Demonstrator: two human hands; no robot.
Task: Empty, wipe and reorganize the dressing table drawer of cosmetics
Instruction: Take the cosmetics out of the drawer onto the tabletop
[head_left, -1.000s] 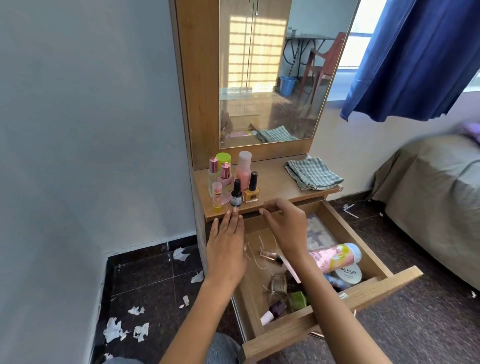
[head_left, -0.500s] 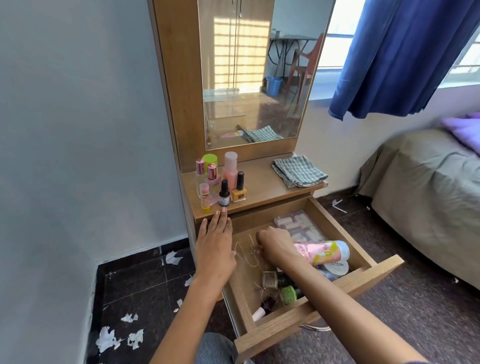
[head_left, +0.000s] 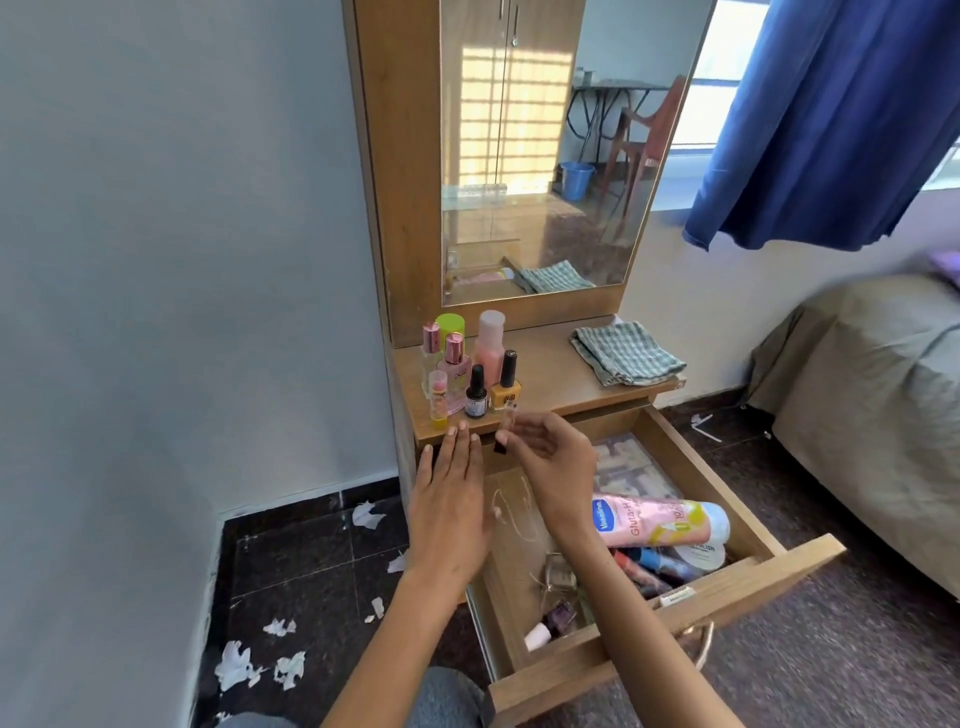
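Between my right thumb and fingertips sits a small clear vial (head_left: 505, 427) with a dark cap pointing down; my right hand (head_left: 553, 457) pinches it just in front of the shelf (head_left: 561, 382) edge. Just beyond the pinch stand the bottles (head_left: 470, 371), the yellow polish (head_left: 505, 387) nearest. To the left of the grip my left hand (head_left: 449, 512) lies flat, fingers straight and together, its tips at the shelf edge. Below and to the right of my right hand the drawer (head_left: 675, 623) stands pulled out, with a pink tube (head_left: 660, 522) lying across it, a white jar (head_left: 698, 556) partly under the tube, and a purple polish (head_left: 553, 621) lying near the front. Farther right on the shelf is a folded checked cloth (head_left: 626, 353). Above it all hangs the mirror (head_left: 550, 156).
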